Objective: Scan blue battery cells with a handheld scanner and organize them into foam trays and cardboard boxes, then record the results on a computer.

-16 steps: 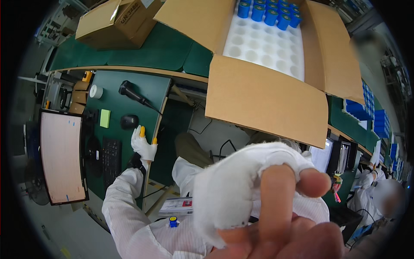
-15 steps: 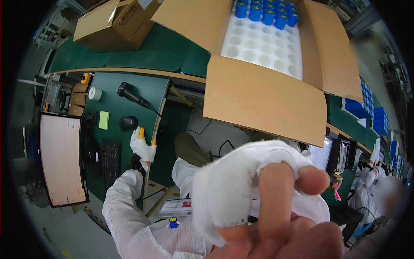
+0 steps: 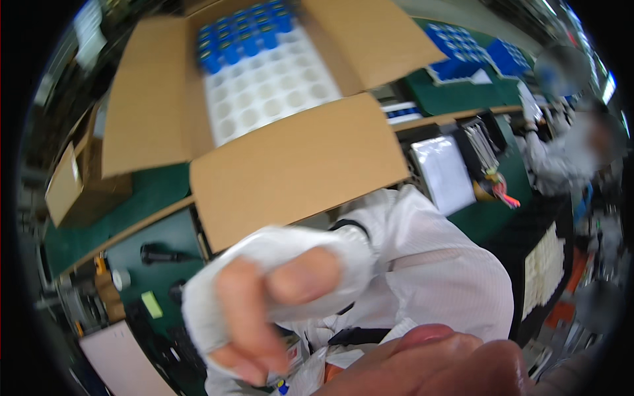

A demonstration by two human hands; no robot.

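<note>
Head view: a gloved hand, raised close to the lens, fingers curled loosely with bare fingertips showing; whether it holds anything cannot be told, nor which of the person's hands it is. Up and away from it, on the green table, stands an open cardboard box. Its white cell tray holds blue-capped bottles in the far rows only; the near cells are vacant.
</note>
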